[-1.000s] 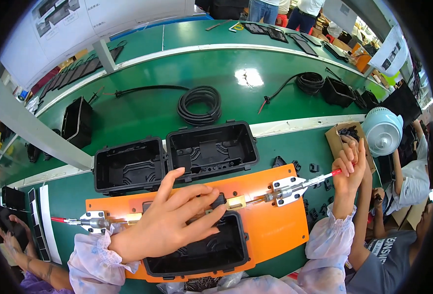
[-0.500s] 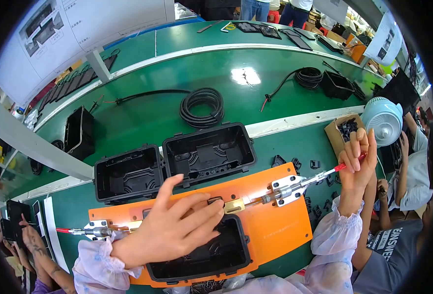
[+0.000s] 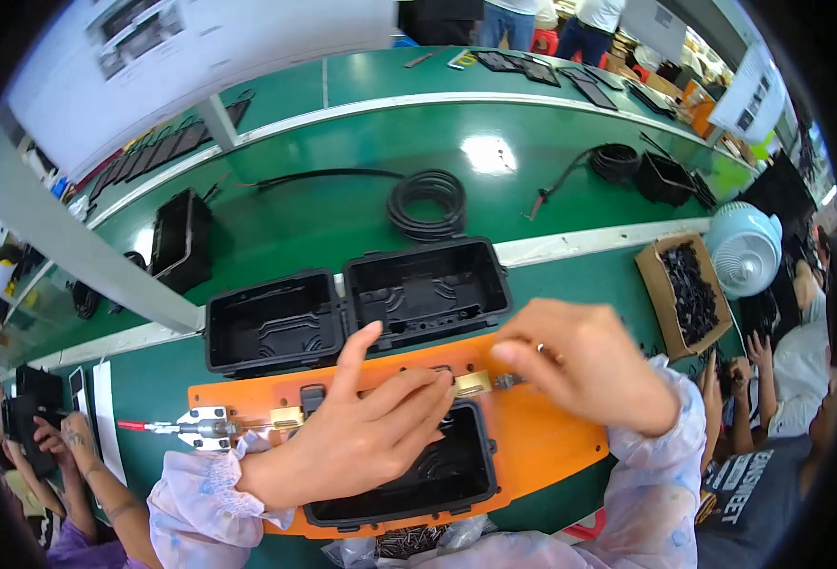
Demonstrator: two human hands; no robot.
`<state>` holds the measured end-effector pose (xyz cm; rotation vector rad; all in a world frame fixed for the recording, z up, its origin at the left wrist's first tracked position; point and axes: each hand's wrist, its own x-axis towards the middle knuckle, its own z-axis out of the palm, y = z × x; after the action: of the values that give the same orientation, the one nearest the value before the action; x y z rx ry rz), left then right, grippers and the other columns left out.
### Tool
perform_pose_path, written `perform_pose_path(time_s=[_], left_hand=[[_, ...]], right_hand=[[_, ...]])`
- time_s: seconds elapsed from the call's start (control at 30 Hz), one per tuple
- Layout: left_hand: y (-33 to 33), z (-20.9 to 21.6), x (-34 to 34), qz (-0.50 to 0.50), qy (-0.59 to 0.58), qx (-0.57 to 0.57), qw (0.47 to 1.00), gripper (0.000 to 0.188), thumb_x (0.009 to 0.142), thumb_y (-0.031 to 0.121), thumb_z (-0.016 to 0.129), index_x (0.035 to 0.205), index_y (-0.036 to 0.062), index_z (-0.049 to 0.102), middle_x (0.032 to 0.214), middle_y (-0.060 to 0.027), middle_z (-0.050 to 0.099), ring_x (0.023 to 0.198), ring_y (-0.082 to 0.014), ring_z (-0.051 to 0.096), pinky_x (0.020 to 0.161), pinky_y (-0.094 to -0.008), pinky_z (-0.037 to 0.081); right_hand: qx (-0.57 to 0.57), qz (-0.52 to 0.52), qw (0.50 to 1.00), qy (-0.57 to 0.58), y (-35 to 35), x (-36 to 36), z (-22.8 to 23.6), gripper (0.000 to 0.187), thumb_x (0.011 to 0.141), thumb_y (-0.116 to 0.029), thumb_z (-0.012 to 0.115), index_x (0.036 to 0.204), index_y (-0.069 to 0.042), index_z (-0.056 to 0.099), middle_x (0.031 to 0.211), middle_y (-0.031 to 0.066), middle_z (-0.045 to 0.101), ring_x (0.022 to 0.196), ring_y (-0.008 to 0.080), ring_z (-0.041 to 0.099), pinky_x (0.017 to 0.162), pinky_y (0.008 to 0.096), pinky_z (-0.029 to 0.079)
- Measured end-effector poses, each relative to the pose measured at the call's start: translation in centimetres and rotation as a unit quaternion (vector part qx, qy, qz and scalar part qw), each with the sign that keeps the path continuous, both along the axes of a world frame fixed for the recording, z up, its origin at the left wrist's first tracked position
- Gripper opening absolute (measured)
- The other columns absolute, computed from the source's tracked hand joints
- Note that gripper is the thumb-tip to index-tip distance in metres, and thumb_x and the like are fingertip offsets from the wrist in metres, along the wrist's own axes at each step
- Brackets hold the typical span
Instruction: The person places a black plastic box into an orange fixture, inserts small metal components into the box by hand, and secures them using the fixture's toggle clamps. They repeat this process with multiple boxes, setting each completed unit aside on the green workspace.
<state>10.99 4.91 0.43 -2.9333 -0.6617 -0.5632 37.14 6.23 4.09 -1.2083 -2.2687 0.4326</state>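
My left hand (image 3: 366, 446) reaches over a black plastic box (image 3: 428, 517) on an orange fixture plate (image 3: 556, 450). Its fingers are stretched out, with the tips by the box's upper rim, and its thumb points up. Near those fingertips sits a brass block (image 3: 473, 383). Just right of the block, my right hand (image 3: 584, 365) is curled with the thumb toward the left, covering the right toggle clamp; what the fingers hold is hidden. A second brass block (image 3: 287, 418) and the left toggle clamp (image 3: 207, 428) with a red handle (image 3: 134, 426) show left of the box.
Two open black boxes (image 3: 276, 327) (image 3: 428, 289) stand behind the plate. A cardboard carton (image 3: 663, 294) of small black parts is at right, beside a light-blue fan (image 3: 746, 242). Coiled black cable (image 3: 426, 204) lies farther back. Screws (image 3: 409, 541) lie in front; other people's hands (image 3: 77, 446) work at left.
My right hand has moved left and down from the raised red clamp handle, over the clamp. My left hand stays over the box. The whole view has shifted slightly.
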Motion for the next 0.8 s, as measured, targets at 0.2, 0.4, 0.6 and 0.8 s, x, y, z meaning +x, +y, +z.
perform_pose_path(time_s=[0.2,0.4,0.6,0.8], left_hand=[[0.2,0.9,-1.9,-0.003,-0.046,-0.088,0.995,0.059,0.081,0.034,0.079,0.132,0.0069,0.066,0.137,-0.0053,0.062,0.130,-0.0226,0.055,0.116,-0.0653,0.025],[-2.2,3.2,-14.6,0.408,-0.322,-0.147,0.841,0.048,0.097,0.020,0.069,0.139,-0.0006,0.057,0.144,-0.0171,0.056,0.138,-0.0350,0.048,0.114,-0.0415,0.038],[-6.6,-2.0,-23.0,0.639,-0.245,-0.015,0.729,0.054,0.103,0.029,0.062,0.145,-0.0032,0.048,0.149,-0.0237,0.050,0.139,-0.0372,0.047,0.114,-0.0402,0.037],[-6.4,-5.5,-25.0,0.659,-0.354,-0.127,0.651,0.067,0.103,0.041,0.061,0.149,-0.0040,0.044,0.148,-0.0247,0.049,0.134,-0.0335,0.051,0.110,-0.0377,0.040]], right_hand=[[0.107,0.001,0.988,-0.107,-0.7,-2.4,-1.0,0.022,0.086,-0.025,0.076,0.097,-0.006,0.070,0.083,0.0063,0.063,0.081,0.0289,0.063,0.069,0.0395,0.052],[0.193,0.211,0.958,-0.018,-0.9,-4.7,-0.6,0.047,0.080,-0.019,0.079,0.120,0.001,0.066,0.115,0.0142,0.062,0.105,0.0287,0.059,0.084,0.0400,0.050],[0.159,0.300,0.940,-0.021,0.8,-10.5,-3.0,0.043,0.084,-0.016,0.077,0.123,0.001,0.066,0.121,0.0117,0.062,0.115,0.0290,0.057,0.089,0.0399,0.050],[0.041,0.273,0.959,0.058,1.1,-10.7,-4.4,0.048,0.085,-0.015,0.078,0.126,0.003,0.063,0.126,0.0154,0.061,0.111,0.0338,0.058,0.091,0.0409,0.051]])
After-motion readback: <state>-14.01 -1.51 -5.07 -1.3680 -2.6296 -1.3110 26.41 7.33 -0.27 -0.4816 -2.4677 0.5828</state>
